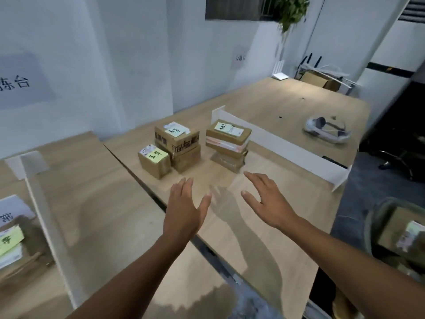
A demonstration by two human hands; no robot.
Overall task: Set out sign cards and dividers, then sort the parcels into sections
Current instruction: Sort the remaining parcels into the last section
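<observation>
Parcels point(177, 143) stand in two clusters at twelve o'clock from the left grip point(184, 210) and right grip point(269, 203), both spread open and empty above the tabletop point(220, 178); it seems best to clasp a top one by opposite sides, label up, lifting straight.
</observation>
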